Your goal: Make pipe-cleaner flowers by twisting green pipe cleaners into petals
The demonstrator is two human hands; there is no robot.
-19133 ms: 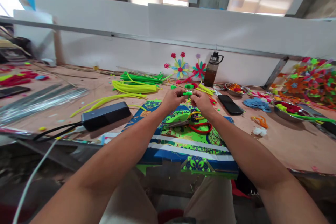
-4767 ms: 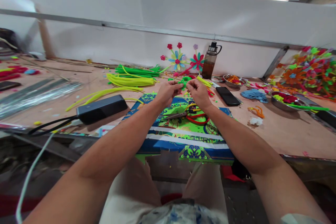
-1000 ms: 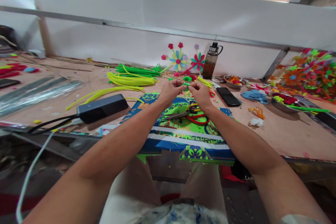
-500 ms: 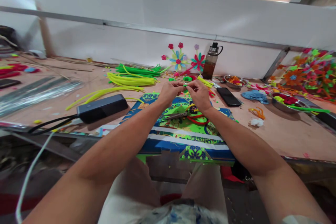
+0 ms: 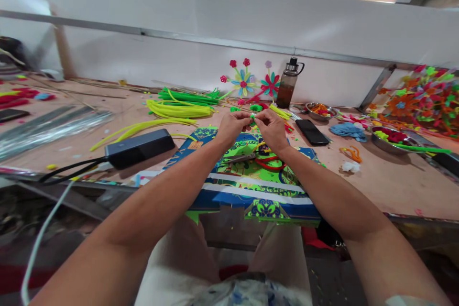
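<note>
Green chenille stem (image 5: pixel 253 117) sits between our left hand (image 5: pixel 231 125) and right hand (image 5: pixel 273 129), both pinched closed on it, likely for control. Scissors (image 5: pixel 251 156) lie nearby.

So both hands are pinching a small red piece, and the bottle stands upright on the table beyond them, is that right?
Not quite: the head view shows that the small piece between the left hand and right hand is green, not red. The bottle does stand upright on the table beyond them.
</note>
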